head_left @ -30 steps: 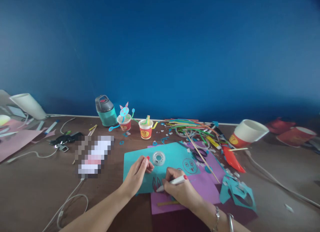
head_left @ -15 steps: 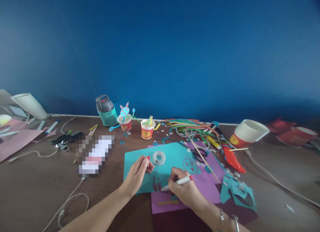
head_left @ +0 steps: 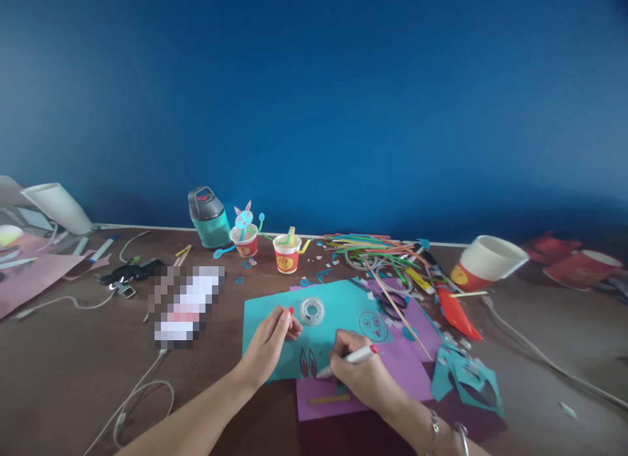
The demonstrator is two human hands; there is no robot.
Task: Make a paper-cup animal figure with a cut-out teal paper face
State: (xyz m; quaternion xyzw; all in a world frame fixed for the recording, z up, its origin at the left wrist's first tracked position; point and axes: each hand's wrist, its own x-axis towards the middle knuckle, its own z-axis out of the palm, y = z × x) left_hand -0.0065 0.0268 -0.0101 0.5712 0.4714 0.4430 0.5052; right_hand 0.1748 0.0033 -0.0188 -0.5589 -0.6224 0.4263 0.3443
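Head view: right hand (head_left: pixel 360 374) tight round marker (head_left: pixel 362 354), middle hidden; left hand (head_left: pixel 271 337) round half-hidden red piece (head_left: pixel 291 311).

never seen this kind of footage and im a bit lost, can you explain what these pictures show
There is no machine here: these are a person's own bare hands. One camera, worn on that person's head, took every picture, looking forward and down. The right hand holds a white marker, its tip near pointed shapes drawn on turquoise paper. The left hand pinches a small red thing, perhaps a cap. That paper bears a tape roll and overlaps purple paper on the table. Behind are paper cups and thin colourful strands.
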